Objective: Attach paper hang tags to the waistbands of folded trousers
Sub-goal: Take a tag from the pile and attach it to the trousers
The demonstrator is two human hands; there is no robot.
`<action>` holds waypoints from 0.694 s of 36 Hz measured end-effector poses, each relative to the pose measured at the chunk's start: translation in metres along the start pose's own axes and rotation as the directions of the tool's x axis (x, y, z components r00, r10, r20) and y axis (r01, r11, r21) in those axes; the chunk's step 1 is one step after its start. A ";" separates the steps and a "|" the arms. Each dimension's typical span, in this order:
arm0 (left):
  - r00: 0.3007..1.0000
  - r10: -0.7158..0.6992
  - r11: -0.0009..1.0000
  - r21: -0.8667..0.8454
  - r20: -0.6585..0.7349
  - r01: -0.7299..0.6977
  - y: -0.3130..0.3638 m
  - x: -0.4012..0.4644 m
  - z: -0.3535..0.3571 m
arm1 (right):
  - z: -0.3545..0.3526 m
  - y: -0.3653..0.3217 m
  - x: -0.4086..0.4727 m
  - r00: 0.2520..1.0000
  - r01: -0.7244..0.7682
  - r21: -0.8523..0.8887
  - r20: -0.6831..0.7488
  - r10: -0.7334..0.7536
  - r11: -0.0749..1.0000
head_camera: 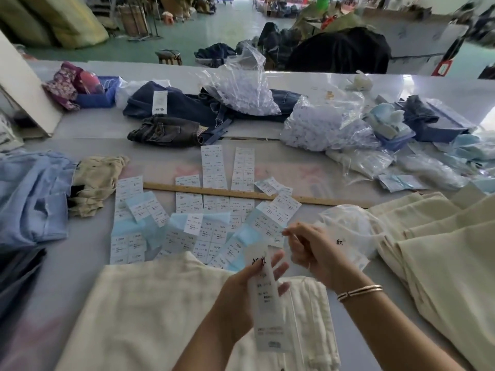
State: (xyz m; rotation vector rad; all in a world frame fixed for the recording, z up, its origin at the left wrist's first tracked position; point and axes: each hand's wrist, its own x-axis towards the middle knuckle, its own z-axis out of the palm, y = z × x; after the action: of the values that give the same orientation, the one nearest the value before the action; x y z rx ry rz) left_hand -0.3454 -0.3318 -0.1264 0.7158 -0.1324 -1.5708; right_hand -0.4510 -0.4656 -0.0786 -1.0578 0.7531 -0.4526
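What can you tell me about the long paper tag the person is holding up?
The hang tag is a long, narrow, pale strip, slightly translucent, with dark handwritten marks near its top and small printed lines lower down. It stands nearly upright above the cream trousers. The left hand grips its middle; the right hand pinches something thin near its top.

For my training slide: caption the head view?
Left hand holds a long white paper hang tag over folded cream trousers.
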 end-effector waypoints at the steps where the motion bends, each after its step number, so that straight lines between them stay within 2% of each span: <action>1: 1.000 0.011 0.999 -0.041 0.002 -0.011 0.000 -0.002 -0.004 | 0.008 0.008 -0.003 1.000 -0.004 -0.023 0.015 0.005 1.000; 6: 0.992 0.079 0.994 -0.066 -0.099 -0.085 0.006 -0.015 -0.025 | 0.032 0.042 -0.015 0.994 -0.092 -0.116 0.054 0.099 0.989; 9: 0.983 0.089 0.996 0.015 -0.162 -0.088 0.006 -0.024 -0.037 | 0.038 0.058 -0.022 0.989 -0.137 -0.147 0.044 0.145 0.980; 12: 0.966 0.111 0.989 0.122 -0.233 -0.085 0.007 -0.031 -0.046 | 0.037 0.068 -0.025 0.985 -0.169 -0.104 0.011 0.171 0.980; 14: 0.953 0.123 0.981 0.180 -0.277 -0.074 0.009 -0.036 -0.049 | 0.034 0.070 -0.027 0.989 -0.143 -0.039 -0.038 0.142 0.989; 17: 0.949 0.128 0.955 0.293 -0.289 -0.040 0.011 -0.041 -0.048 | 0.028 0.070 -0.026 0.987 -0.010 -0.006 -0.160 0.009 1.000; 19: 0.947 0.125 0.944 0.331 -0.296 -0.021 0.011 -0.042 -0.045 | 0.022 0.067 -0.023 0.973 0.053 0.081 -0.228 -0.033 0.995; 22: 0.936 0.148 0.946 0.322 -0.320 -0.040 0.011 -0.041 -0.042 | 0.013 0.058 -0.018 0.973 0.094 0.291 -0.227 -0.027 0.952; 24: 0.940 0.137 0.955 0.294 -0.312 -0.041 0.011 -0.039 -0.041 | 0.010 0.055 -0.017 0.977 0.086 0.299 -0.211 -0.022 0.950; 25: 0.945 0.128 0.958 0.285 -0.302 -0.038 0.011 -0.038 -0.040 | 0.010 0.055 -0.017 0.981 0.075 0.241 -0.193 -0.027 0.968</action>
State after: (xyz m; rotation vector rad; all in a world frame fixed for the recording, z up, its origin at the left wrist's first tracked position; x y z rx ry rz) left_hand -0.3170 -0.2847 -0.1387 1.1596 -0.1423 -1.3486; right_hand -0.4562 -0.4245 -0.1197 -0.8088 0.8143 -0.6806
